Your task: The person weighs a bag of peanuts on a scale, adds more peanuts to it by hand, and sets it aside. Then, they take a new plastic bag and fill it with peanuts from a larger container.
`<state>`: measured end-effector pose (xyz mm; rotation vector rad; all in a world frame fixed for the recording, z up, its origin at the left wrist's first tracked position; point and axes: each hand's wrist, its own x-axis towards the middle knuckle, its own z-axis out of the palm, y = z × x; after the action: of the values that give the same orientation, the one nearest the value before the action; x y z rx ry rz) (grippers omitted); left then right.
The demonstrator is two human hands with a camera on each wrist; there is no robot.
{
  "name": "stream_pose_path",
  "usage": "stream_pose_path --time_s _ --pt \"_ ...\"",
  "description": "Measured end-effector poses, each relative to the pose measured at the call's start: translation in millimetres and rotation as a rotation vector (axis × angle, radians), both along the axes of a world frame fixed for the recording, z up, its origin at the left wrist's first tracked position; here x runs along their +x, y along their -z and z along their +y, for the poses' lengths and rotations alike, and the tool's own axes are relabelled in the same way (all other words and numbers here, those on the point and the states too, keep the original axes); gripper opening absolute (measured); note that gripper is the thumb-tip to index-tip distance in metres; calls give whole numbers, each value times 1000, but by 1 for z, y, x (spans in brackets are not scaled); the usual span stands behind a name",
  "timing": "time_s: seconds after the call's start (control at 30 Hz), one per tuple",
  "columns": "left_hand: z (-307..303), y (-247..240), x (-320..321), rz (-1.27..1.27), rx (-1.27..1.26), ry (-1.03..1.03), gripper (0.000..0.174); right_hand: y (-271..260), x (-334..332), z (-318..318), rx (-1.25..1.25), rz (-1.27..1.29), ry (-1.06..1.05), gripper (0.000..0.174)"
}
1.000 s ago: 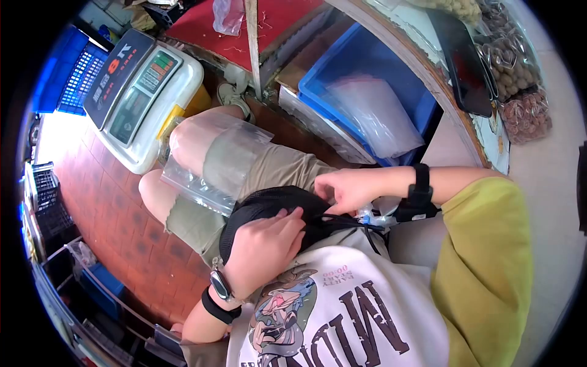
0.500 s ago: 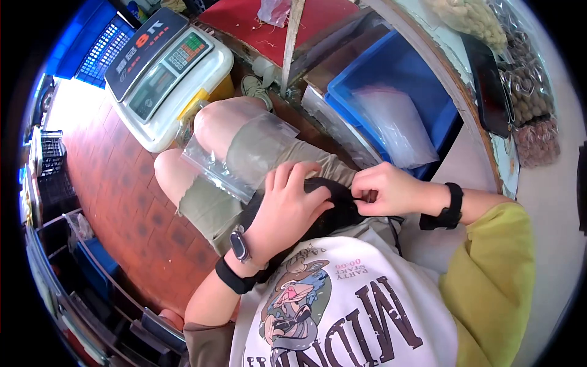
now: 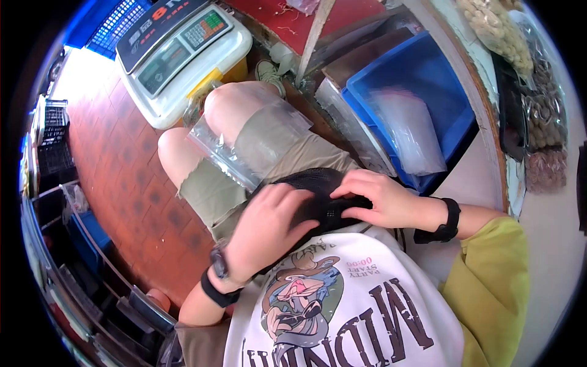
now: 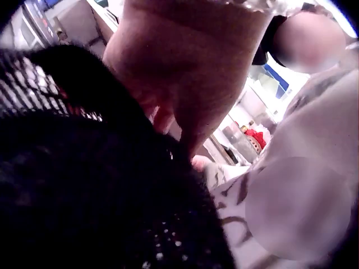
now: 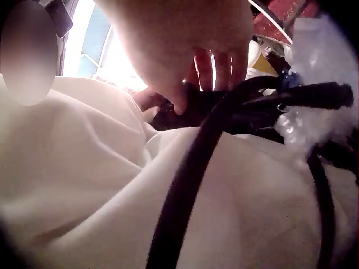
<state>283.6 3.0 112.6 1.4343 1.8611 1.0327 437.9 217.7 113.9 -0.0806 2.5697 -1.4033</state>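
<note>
A black mesh item (image 3: 315,183) lies across the lap, against the white shirt; its black cords (image 5: 188,185) hang over the shirt in the right wrist view. The left hand (image 3: 263,226) rests on its near left side, thumb apart from the bent fingers. At its right side the right hand (image 3: 388,202) grips the dark mesh between fingers and thumb. Black mesh (image 4: 112,185) fills much of the left wrist view, beside the left hand (image 4: 185,67), and hides its fingertips. In the right wrist view the right hand (image 5: 185,45) has its fingers on the black material.
A clear plastic bag (image 3: 226,162) lies over the thighs. Beyond the knees stands a white scale (image 3: 177,67). A blue bin (image 3: 455,92) with plastic bags (image 3: 409,131) is at the right, near a ledge with a phone (image 3: 510,110) and bagged goods (image 3: 544,122).
The right hand has moved left onto the mesh, its thumb and fingers wider apart than before. Over the last half second the left hand has shifted slightly left and down. The camera view has shifted.
</note>
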Motion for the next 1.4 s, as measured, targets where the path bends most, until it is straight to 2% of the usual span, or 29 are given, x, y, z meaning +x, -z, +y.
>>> stream_pose_path --time_s 0.03,0.07,0.17,0.2,0.3,0.33,0.37,0.43,0.5,0.57,0.6,0.63,0.67,0.7,0.77,0.8,0.83,0.9,0.97,1.03,1.1,1.13,1.2,1.23,1.3,1.4 --pt "-14 -3 -4 99 -94 -81 36 0 -1 -1 -35 -79 48 32" --pt "-33 0 -9 112 -209 -64 43 0 -1 -3 -31 -44 79 26" --pt "-68 1 -8 123 -346 -164 38 2 -4 -2 -122 -124 87 27" --pt "-76 2 -4 121 -354 -180 38 -1 -9 -2 -200 -262 137 27" --pt "-93 14 18 283 -235 -244 26 0 -23 -2 -158 -325 79 25" --pt "-94 15 25 339 -212 -243 26 -1 -33 -6 -45 -190 -38 27" --pt "-96 16 31 392 -194 -238 26 -1 -42 -12 -53 -186 -59 27" --pt "-102 21 37 344 -178 -316 25 -3 -64 -28 -60 28 -184 30" --pt "-108 23 38 106 -22 -520 22 -16 -85 -42 -100 -18 -259 30" --pt "-117 21 44 88 -54 -593 28 -33 -108 -55 27 -95 -425 27" --pt "-124 27 47 -37 -90 -670 33 -49 -123 -62 123 -98 -532 23" --pt "-130 35 52 -164 -124 -746 38 -53 -137 -69 113 -92 -546 23" --pt "-143 40 49 -263 -224 -648 42 -56 -151 -75 145 -136 -676 26" --pt "-153 40 46 -260 -228 -661 42 -55 -164 -82 181 -178 -805 29" --pt "-161 30 32 -1034 -358 -651 42 -43 -180 -100 75 -235 -838 20" --pt "-173 37 28 -825 -419 -444 41 -37 -190 -113 119 -294 -951 20" --pt "-170 35 24 -826 -418 -458 41 -31 -199 -127 163 -352 -1063 19" --pt "-160 24 15 -596 -542 -347 37 -1 -200 -150 129 -371 -1137 19" --pt "-159 18 9 -600 -570 -384 33 16 -192 -165 134 -288 -1150 19" --pt "-169 13 2 -463 -702 -282 29 28 -181 -178 143 -222 -1152 19" --pt "-181 11 -3 -563 -661 -401 27 37 -174 -186 278 -124 -1264 25" --pt "-183 8 -4 -611 -612 -494 27 36 -174 -184 251 -32 -1259 25" --pt "-184 -2 -5 -682 -593 -640 28 34 -177 -181 232 -33 -1252 23" --pt "-182 0 -4 -685 -593 -632 28 27 -181 -178 214 -20 -1257 21" --pt "-177 2 0 -416 -520 -529 30 11 -186 -168 211 28 -1243 15" --pt "-147 1 10 -329 -512 -468 33 7 -184 -162 179 92 -1171 14"
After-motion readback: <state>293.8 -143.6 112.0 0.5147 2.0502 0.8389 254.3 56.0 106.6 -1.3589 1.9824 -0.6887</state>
